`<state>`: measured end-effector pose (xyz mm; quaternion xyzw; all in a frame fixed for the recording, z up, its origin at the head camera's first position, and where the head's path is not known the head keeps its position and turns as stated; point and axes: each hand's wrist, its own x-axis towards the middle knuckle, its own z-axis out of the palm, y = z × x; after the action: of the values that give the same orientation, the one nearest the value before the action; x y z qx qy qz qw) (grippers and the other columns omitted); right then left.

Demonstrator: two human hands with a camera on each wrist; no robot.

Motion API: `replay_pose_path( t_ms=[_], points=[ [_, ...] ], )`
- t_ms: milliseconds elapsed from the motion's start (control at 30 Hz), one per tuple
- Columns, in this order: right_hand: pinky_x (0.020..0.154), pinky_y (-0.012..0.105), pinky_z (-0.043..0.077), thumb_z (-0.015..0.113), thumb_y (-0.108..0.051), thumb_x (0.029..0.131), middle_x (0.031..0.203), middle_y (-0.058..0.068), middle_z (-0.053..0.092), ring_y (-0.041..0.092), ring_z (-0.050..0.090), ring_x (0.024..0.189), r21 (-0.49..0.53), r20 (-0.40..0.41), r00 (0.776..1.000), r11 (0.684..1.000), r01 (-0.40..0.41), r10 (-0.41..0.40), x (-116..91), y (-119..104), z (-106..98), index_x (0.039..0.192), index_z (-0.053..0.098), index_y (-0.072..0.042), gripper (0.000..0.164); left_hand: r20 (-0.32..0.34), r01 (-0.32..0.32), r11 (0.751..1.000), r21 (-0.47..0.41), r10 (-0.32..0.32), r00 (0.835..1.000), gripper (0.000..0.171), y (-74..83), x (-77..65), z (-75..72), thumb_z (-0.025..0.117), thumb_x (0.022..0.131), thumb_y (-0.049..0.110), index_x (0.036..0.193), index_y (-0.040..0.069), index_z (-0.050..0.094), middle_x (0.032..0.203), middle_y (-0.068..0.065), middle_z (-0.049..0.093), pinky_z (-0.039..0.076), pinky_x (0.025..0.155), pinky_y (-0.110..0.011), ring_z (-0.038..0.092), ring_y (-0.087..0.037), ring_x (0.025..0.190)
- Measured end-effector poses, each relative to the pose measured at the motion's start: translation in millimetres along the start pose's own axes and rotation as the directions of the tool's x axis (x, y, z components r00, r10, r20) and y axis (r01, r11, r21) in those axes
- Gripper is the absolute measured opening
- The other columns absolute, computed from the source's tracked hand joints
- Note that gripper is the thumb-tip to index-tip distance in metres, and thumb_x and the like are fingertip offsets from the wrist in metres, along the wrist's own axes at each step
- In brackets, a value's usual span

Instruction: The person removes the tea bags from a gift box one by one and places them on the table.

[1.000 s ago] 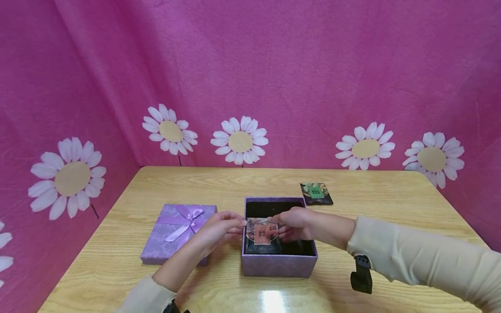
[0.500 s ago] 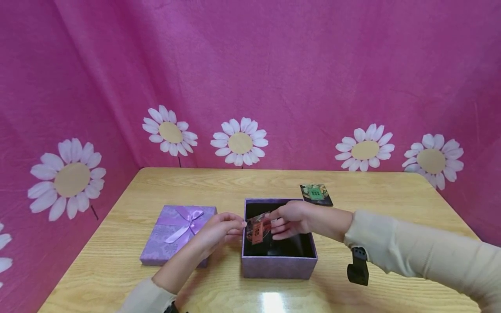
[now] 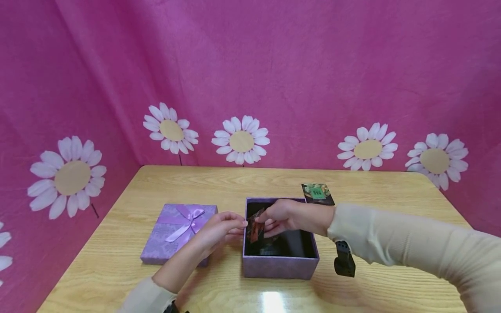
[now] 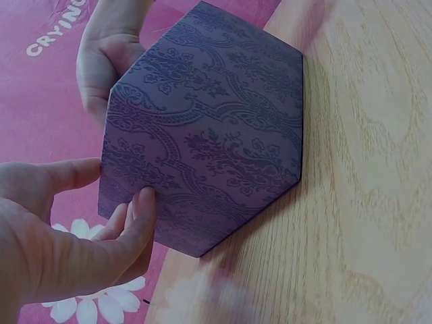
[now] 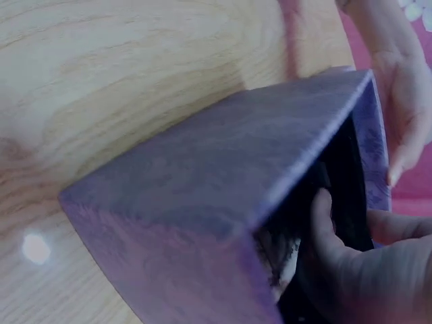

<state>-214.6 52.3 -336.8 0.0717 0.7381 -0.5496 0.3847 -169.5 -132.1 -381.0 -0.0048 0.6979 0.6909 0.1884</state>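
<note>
In the head view a purple patterned gift box (image 3: 279, 267) stands uncovered on the table, its inside dark. My right hand (image 3: 287, 215) reaches into it and pinches a black sachet (image 3: 254, 232) with an orange label, tilted near the left wall. At that wall's outer side is my left hand (image 3: 217, 230). The left wrist view has its thumb at the rim and its fingertips against the outer wall of the box (image 4: 209, 135). In the right wrist view the right hand (image 5: 378, 270) is partly inside the box, and a pale patterned patch shows beside it, too dim to identify.
Left of the box lies its purple lid (image 3: 168, 234) with a ribbon bow. A black sachet with a green label (image 3: 318, 193) lies behind the box to the right. A pink curtain (image 3: 301, 78) with daisies hangs behind the wooden table (image 3: 352, 278).
The orange-labelled sachet has gone from lying face up to a steep tilt against the left side of the box. My right hand has moved left with it; the left hand stays put.
</note>
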Motion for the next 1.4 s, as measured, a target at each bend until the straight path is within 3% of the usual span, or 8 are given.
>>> replay_pose_path(
  t_ms=[200,467,833,1400],
  points=[
    [0.099,0.045,0.053,0.057,0.000,0.090,0.097,0.017,0.070,0.019,0.067,0.084,-0.068,0.000,1.000,0.998,0.011,-0.011,3,7,2,0.116,0.056,0.012,0.028,0.001,0.001,1.000,0.007,-0.001,1.000,0.032,4.5,0.2,1.7,0.059,0.091,0.013,0.113,-0.009,0.051,0.094,-0.003,0.062,0.056,0.083,-0.022,0.063,-0.006,0.080],
    [0.097,0.046,0.053,0.054,0.004,0.089,0.117,0.027,0.063,0.026,0.067,0.098,-0.070,-0.033,0.999,0.997,0.037,-0.039,-5,6,-3,0.121,0.053,0.015,0.034,-0.005,0.004,1.000,-0.004,-0.004,1.000,0.032,5.4,-0.4,1.4,0.059,0.090,0.011,0.113,-0.009,0.051,0.093,-0.003,0.062,0.057,0.081,-0.022,0.063,-0.006,0.078],
    [0.091,0.043,0.057,0.055,0.002,0.089,0.090,0.009,0.066,0.014,0.065,0.080,-0.085,-0.016,0.997,0.994,0.074,-0.076,-23,13,-11,0.115,0.056,0.011,0.028,-0.002,0.003,1.000,-0.001,-0.003,1.000,0.035,4.5,0.2,0.9,0.059,0.090,0.012,0.116,-0.010,0.049,0.093,-0.002,0.061,0.057,0.082,-0.022,0.063,-0.005,0.078],
    [0.085,0.037,0.059,0.051,-0.003,0.094,0.096,0.008,0.067,0.014,0.065,0.084,0.004,0.010,0.992,0.992,0.123,-0.123,-55,18,-15,0.123,0.052,0.009,0.032,-0.012,-0.012,1.000,0.017,0.012,1.000,0.033,1.4,-0.5,2.1,0.058,0.091,0.012,0.114,-0.011,0.050,0.094,-0.002,0.062,0.057,0.082,-0.021,0.062,-0.006,0.078]
  ],
)
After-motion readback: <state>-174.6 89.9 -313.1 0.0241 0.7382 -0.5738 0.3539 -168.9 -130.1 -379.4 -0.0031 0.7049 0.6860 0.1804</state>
